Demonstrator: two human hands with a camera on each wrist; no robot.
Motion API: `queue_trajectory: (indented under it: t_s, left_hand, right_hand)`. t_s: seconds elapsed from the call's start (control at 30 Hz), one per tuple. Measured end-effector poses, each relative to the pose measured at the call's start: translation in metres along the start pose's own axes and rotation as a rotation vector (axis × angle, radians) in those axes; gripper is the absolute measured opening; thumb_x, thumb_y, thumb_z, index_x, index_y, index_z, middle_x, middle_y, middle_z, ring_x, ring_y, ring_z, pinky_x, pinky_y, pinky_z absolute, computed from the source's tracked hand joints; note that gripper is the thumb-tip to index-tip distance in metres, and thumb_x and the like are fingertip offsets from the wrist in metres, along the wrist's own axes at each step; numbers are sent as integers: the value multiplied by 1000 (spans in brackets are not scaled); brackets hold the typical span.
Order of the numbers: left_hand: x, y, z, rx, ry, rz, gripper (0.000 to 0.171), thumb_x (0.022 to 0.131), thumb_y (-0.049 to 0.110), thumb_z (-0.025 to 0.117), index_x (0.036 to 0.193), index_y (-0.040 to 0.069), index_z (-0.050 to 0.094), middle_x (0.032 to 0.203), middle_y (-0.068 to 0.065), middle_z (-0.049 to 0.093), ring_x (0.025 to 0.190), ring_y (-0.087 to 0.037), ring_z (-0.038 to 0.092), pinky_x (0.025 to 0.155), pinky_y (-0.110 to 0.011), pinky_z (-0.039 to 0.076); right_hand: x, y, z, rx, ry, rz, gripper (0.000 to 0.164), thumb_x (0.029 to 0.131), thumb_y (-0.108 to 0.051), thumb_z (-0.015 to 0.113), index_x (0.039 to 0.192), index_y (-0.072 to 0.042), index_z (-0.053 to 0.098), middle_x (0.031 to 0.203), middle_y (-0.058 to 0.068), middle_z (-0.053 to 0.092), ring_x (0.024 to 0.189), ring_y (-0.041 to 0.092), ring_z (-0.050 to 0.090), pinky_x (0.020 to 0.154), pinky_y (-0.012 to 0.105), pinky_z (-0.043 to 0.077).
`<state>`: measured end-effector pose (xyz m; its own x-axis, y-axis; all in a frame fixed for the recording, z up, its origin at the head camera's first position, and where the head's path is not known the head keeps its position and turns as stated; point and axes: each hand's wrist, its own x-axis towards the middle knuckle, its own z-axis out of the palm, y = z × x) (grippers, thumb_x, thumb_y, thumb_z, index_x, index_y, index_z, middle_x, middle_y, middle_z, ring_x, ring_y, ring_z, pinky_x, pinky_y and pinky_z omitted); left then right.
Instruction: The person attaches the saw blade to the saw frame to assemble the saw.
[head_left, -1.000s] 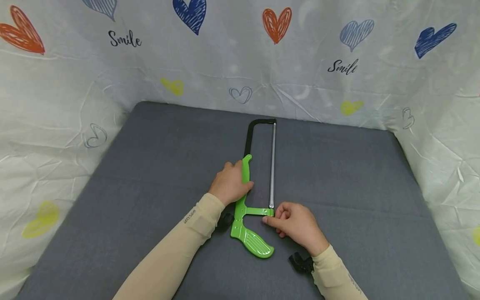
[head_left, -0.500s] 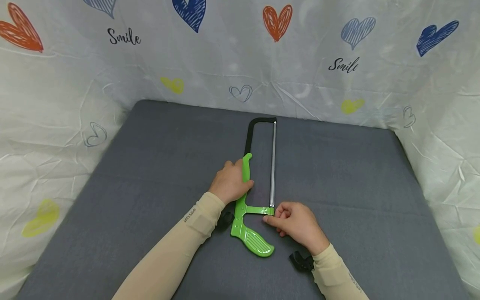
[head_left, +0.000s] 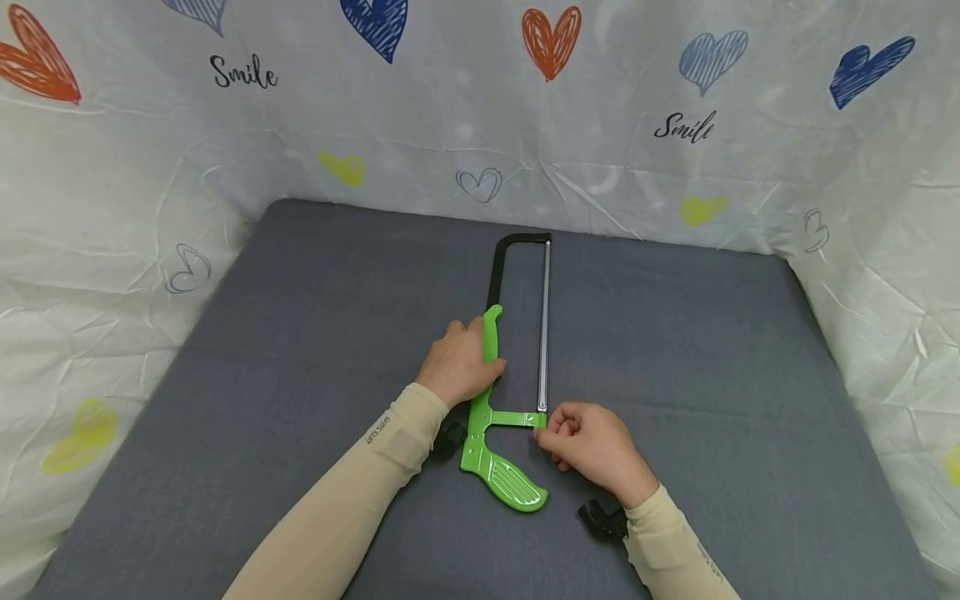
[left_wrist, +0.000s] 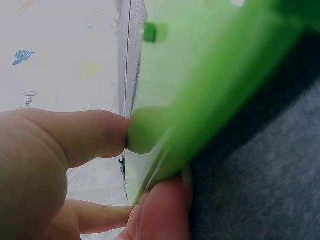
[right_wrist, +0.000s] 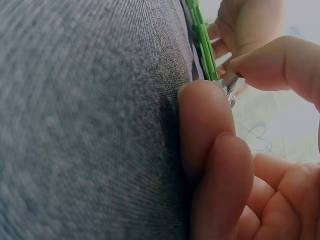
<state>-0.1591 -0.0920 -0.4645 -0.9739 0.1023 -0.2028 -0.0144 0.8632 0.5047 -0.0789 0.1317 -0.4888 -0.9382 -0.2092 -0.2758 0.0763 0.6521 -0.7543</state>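
Note:
A hacksaw with a green body and a black front bow lies flat on the table, its silver blade on the right side. My left hand grips the green frame above the handle; in the left wrist view its thumb and fingers pinch the green frame edge. At the blade's near end, my right hand holds finger and thumb close to the green crosspiece. The right wrist view shows a small silver wing nut between thumb and forefinger, partly hidden.
Dark grey cloth covers the table. A white curtain printed with hearts hangs behind and at both sides. Black wrist cameras sit below each wrist.
The right thumb has drawn back slightly to the right at the blade's near end. The left hand keeps its grip, and the hacksaw has not visibly moved on the table.

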Motion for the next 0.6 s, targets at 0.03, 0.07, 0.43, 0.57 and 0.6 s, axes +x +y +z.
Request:
queue_trajectory:
  t_s: [0.03, 0.07, 0.43, 0.57, 0.6]
  left_hand:
    - [0, 0, 0, 2, 1, 1, 82, 101, 36, 75, 165, -1, 39, 146, -31, 55, 114, -48, 69, 96, -55, 60]
    - [0, 0, 0, 3, 2, 2, 82, 101, 36, 75, 165, -1, 40, 146, -31, 55, 114, -48, 69, 96, -55, 60]
    - [1, -1, 1, 11, 2, 3, 82, 101, 37, 75, 165, -1, 40, 148, -30, 55, 114, -48, 70, 96, -55, 60]
    - [1, -1, 1, 13, 1, 2, 83, 101, 37, 75, 165, -1, 39, 147, -30, 55, 113, -47, 70, 95, -55, 60]
    - [1, -1, 1, 13, 1, 1, 83, 101, 37, 74, 165, -1, 39, 147, -30, 55, 113, -47, 70, 95, -55, 60]
  right_hand:
    - [0, 0, 0, 0, -2, -1, 16, 93, -27, 80, 81, -19, 72, 60, -7, 66, 56, 13, 69, 55, 30, 48]
    - [0, 0, -1, 1, -5, -2, 16, 93, -27, 79, 81, -19, 72, 61, -7, 66, 56, 13, 69, 55, 30, 49]
    - [-1, 1, -2, 37, -12, 10, 28, 91, -38, 86, 81, -19, 68, 60, -5, 65, 57, 14, 69, 56, 30, 49]
    - [0, 2, -2, 67, -20, 1, 27, 92, -37, 86, 83, -17, 69, 60, -4, 64, 58, 15, 69, 57, 30, 52]
    - [0, 2, -2, 73, -23, -6, 27, 93, -37, 86, 84, -17, 69, 60, -4, 64, 58, 15, 69, 57, 31, 52]
